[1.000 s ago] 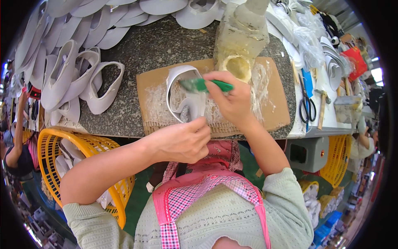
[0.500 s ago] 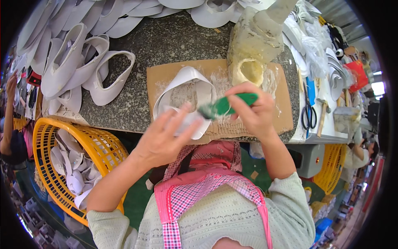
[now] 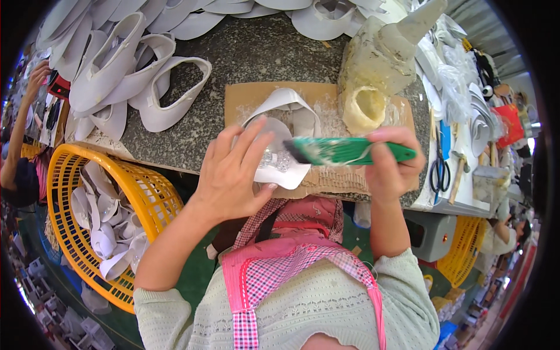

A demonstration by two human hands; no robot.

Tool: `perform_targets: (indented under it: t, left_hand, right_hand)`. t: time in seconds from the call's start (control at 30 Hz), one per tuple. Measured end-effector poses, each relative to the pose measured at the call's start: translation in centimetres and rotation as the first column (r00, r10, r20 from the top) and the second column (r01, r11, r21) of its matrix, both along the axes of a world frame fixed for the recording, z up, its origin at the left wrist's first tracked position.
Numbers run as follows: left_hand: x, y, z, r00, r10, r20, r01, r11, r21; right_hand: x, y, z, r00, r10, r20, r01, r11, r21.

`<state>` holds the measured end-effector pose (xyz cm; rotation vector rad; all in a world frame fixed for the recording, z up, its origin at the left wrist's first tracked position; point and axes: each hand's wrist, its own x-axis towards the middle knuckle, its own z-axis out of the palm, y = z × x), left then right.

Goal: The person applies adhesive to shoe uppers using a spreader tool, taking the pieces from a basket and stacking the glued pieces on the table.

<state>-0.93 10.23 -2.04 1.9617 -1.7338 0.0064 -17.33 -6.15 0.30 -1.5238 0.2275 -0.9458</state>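
My right hand (image 3: 395,163) grips a green-handled brush (image 3: 344,150) crusted with whitish residue, its dark bristles pointing left. Those bristles are above a white shoe upper (image 3: 286,178) that lies on a stained cardboard sheet (image 3: 245,96). Over the upper's left side is my left hand (image 3: 236,169), fingers stretched and apart, the thumb by its near edge. A shiny, glittery patch shows on the upper; whether the fingertips touch it, I cannot tell. Just beyond the brush, a glue-crusted plastic jug (image 3: 373,64) lies with its round mouth (image 3: 370,106) facing me.
White shoe uppers (image 3: 108,70) pile up at the left and back of the speckled table (image 3: 245,52). A yellow basket (image 3: 163,192) of white pieces stands lower left. Scissors (image 3: 440,172) and a hammer (image 3: 458,178) lie at right. Another person's arm (image 3: 23,111) shows far left.
My right hand has moved right, and the brush now lies nearly level. My left hand has shifted slightly right and up over the upper. The whole view has moved a little.
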Motion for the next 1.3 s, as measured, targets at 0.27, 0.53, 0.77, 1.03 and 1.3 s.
perform_targets:
  t: [0.27, 0.53, 0.77, 1.03, 1.3]
  left_hand:
    - [2.3, -3.8, 1.6, 0.929, -0.361, 0.080, 0.330, 0.907, 0.261]
    - [-1.2, 0.3, -2.3, 0.874, -0.430, 0.226, 0.448, 0.893, -0.034]
    - [-3.5, 1.4, -4.9, 0.939, -0.288, 0.186, 0.329, 0.910, -0.252]
    - [-3.1, 2.1, -6.6, 0.942, -0.230, 0.246, 0.304, 0.894, -0.329]
    - [-3.4, 2.9, -7.6, 0.943, -0.199, 0.266, 0.288, 0.889, -0.357]
  right_hand:
    - [-3.9, -3.0, -1.2, 0.943, -0.304, 0.139, 0.308, 0.951, -0.011]
    - [-2.0, -1.2, -1.9, 0.984, -0.176, -0.032, 0.173, 0.980, -0.101]
    - [6.6, -0.9, -6.0, 0.999, 0.008, -0.048, -0.039, 0.734, -0.678]
    - [5.8, -0.6, -4.0, 0.971, 0.165, -0.175, -0.240, 0.595, -0.767]
    - [5.1, -1.4, -1.9, 0.778, 0.510, -0.367, -0.616, 0.505, -0.605]
